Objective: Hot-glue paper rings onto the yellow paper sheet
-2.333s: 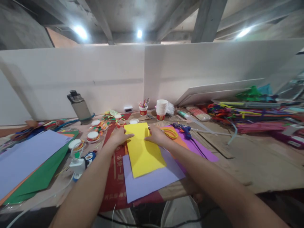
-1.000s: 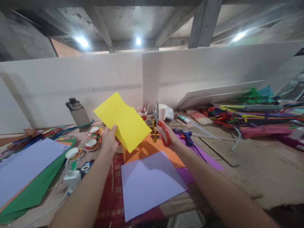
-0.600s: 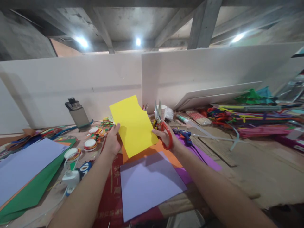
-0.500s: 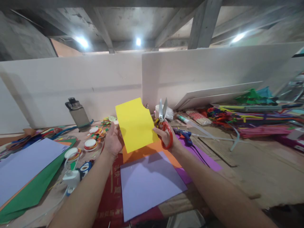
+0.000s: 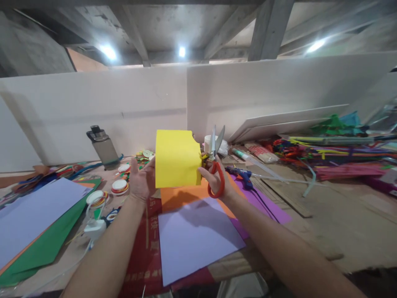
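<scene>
A yellow sheet [image 5: 177,159] is held up in front of me, its top curling away and a curved notch at its upper right corner. My right hand [image 5: 218,180] pinches its right edge between thumb and fingers. The same hand also carries red-handled scissors [image 5: 216,165], their blades spread and pointing up. My left hand [image 5: 141,180] is at the sheet's left edge, thumb standing apart and fingers reaching behind it; the fingertips are hidden. Below lie a lilac sheet [image 5: 198,240] and an orange sheet [image 5: 176,200].
A grey bottle [image 5: 105,147] stands at the back left, near several white-topped round pieces [image 5: 120,186]. Lilac and green sheets [image 5: 58,236] are stacked at left. To the right are a blue glue gun [image 5: 243,176], a purple sheet [image 5: 273,207] and colourful craft stems [image 5: 347,153].
The yellow sheet has turned from tilted to nearly level, and its top now curls back. My left hand has shifted slightly left and its thumb has lifted. The scissors lean more to the right.
</scene>
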`<action>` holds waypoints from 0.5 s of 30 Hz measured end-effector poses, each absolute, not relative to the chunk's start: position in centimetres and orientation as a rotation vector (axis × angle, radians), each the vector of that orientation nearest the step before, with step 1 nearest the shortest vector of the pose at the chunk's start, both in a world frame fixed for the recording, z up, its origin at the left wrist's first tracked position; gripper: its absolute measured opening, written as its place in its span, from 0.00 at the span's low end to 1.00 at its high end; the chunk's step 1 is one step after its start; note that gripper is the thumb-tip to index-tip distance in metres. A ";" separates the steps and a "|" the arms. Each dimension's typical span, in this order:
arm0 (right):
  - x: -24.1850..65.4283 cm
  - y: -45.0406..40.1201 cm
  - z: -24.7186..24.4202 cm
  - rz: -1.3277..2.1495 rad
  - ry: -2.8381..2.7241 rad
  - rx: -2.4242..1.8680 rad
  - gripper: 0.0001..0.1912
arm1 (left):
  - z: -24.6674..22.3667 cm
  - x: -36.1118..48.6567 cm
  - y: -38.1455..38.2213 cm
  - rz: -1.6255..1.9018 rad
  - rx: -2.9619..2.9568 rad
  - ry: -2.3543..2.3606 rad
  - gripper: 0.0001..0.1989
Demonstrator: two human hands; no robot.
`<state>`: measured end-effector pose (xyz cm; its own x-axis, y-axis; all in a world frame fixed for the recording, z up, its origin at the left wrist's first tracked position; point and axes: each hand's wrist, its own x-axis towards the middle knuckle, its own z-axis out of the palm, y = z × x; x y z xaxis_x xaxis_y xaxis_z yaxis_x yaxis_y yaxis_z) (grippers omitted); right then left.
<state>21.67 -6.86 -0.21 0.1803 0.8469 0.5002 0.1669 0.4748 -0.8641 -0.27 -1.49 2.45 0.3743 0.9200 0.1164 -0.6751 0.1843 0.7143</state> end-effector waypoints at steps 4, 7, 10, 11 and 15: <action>22.0 -6.9 -0.6 0.675 -1.315 -0.846 0.28 | 2.3 -1.0 -0.5 1.125 0.827 0.420 0.21; 22.1 -7.2 -0.6 0.686 -1.373 -0.899 0.26 | 1.7 0.2 -0.7 1.121 0.867 0.538 0.18; 22.6 -7.0 -0.3 0.683 -1.403 -1.019 0.25 | 1.9 0.9 -0.6 1.257 0.831 0.583 0.20; 22.9 -6.8 -0.3 0.689 -1.387 -1.102 0.25 | 2.1 0.9 -0.5 1.333 0.801 0.579 0.19; 24.8 -5.7 -1.4 0.474 -1.520 -1.673 0.16 | 2.9 0.1 0.2 1.552 0.706 0.531 0.17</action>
<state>24.77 -5.74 -1.38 0.2047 0.9495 0.2377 0.6457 0.0515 -0.7619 0.11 0.16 2.86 -0.0238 0.9917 0.1260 -0.7065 -0.1059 0.6998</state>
